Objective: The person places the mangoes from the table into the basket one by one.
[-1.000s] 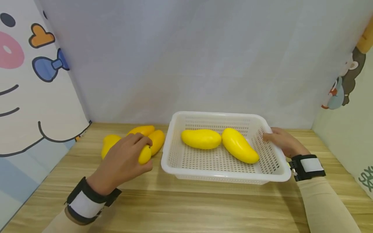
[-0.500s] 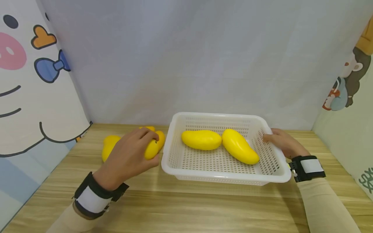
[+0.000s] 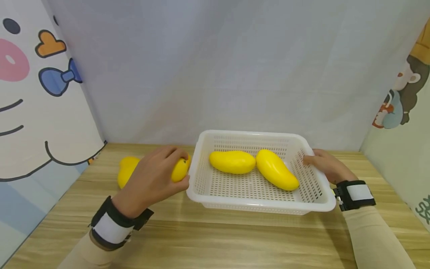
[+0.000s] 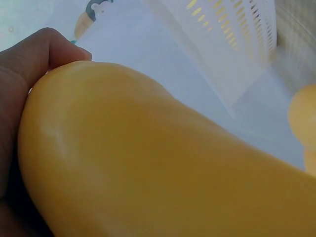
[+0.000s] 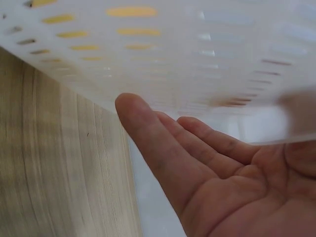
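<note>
A yellow mango (image 3: 180, 170) is gripped in my left hand (image 3: 155, 175), just left of the basket's left rim in the head view. In the left wrist view the held mango (image 4: 138, 148) fills much of the picture, fingers at its blunt end. My right hand (image 3: 329, 166) holds the right end of a white perforated plastic basket (image 3: 255, 203), its thumb over the rim. From the right wrist view, its fingers (image 5: 163, 153) lie along the basket's outer side. Inside the basket rest two yellow mangoes, one lying crosswise (image 3: 232, 162) and one slanted (image 3: 277, 170).
Another mango (image 3: 127, 172) lies on the wooden table (image 3: 208, 239), partly behind my left hand. More yellow fruit (image 4: 303, 118) shows at the right of the left wrist view. A grey-white curtain (image 3: 235, 67) hangs behind, with cartoon panels at both sides.
My left hand has moved right with the mango, up to the basket's left rim, covering most of the fruit behind it. The right hand and basket have stayed in place.
</note>
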Available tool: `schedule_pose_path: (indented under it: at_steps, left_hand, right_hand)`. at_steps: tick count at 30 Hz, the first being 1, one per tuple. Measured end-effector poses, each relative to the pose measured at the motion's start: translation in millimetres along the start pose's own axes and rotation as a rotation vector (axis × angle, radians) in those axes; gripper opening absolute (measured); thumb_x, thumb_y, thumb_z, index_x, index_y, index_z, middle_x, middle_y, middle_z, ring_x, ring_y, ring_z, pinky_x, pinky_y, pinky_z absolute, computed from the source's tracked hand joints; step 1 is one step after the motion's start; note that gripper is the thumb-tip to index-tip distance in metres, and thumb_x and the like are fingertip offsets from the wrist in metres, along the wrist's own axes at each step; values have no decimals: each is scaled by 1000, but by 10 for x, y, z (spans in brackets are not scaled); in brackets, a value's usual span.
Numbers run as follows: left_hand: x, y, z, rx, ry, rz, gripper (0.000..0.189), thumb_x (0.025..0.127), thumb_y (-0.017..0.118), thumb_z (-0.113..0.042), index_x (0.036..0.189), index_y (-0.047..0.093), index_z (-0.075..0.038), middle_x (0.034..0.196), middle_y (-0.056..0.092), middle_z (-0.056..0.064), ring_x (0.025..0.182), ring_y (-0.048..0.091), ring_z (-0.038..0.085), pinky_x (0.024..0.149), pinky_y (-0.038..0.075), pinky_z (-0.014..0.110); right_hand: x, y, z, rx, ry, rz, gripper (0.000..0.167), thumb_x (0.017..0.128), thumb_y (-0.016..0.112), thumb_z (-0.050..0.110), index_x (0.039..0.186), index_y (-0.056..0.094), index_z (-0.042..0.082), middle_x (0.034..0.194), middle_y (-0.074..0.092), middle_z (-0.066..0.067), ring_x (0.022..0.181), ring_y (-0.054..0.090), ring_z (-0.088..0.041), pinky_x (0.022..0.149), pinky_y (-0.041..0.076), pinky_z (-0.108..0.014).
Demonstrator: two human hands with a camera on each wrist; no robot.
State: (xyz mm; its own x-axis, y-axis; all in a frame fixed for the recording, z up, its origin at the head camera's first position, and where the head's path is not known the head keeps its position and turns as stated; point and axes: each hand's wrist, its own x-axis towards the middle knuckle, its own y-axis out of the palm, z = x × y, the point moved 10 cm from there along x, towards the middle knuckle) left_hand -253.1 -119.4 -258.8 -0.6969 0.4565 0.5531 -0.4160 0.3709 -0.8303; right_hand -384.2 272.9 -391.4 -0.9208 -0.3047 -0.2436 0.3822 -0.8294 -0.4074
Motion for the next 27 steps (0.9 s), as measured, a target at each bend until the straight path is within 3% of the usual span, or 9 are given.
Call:
schedule_pose_path:
  at_steps: [18, 27]
  left_hand:
    - [145, -66, -159, -18, 38, -37, 39, 76, 76, -30, 107, 66, -8, 103, 63, 5, 85, 54, 21, 68, 49, 33]
    - [175, -30, -204, -5, 32, -19, 42, 75, 77, -31, 109, 67, -8, 106, 63, 5, 86, 54, 21, 70, 51, 32]
  right_hand:
    - [1, -7, -26, -12, 12, -21, 55, 100, 43, 14, 144, 30, -16, 110, 67, -29, 85, 74, -37, 70, 61, -52]
    - [-7, -12, -20, -16, 11, -29, 55, 99, 44, 13, 143, 31, -16, 109, 67, -27, 85, 74, -35, 71, 61, -50]
